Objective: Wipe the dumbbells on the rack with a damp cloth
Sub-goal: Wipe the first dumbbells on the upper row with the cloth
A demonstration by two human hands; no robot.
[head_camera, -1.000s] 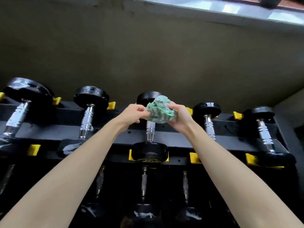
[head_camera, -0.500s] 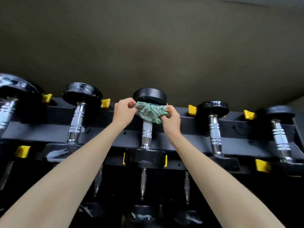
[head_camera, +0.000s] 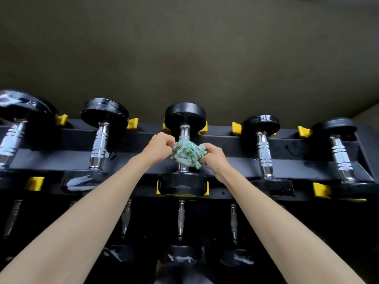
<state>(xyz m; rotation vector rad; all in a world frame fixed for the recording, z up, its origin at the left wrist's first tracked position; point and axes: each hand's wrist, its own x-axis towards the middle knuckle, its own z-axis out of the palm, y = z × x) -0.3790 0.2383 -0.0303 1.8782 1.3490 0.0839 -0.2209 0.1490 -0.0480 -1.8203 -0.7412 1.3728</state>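
Fingers (head_camera: 166,142) of my left hand (head_camera: 159,147) and right hand (head_camera: 214,158) are curled, each pinching one end of the green cloth (head_camera: 185,153). The cloth is bunched over the chrome handle of the middle dumbbell (head_camera: 184,116), which sits on the top tier of the black rack (head_camera: 67,158). Neighbouring dumbbells (head_camera: 100,140) flank it, two on each side, between yellow cradles (head_camera: 132,123). Beyond them I see a drab wall (head_camera: 184,58).

My left hand (head_camera: 159,147) and right hand (head_camera: 213,158) pinch the green cloth (head_camera: 187,153) — wrapped over the middle dumbbell (head_camera: 184,117)'s chrome handle.
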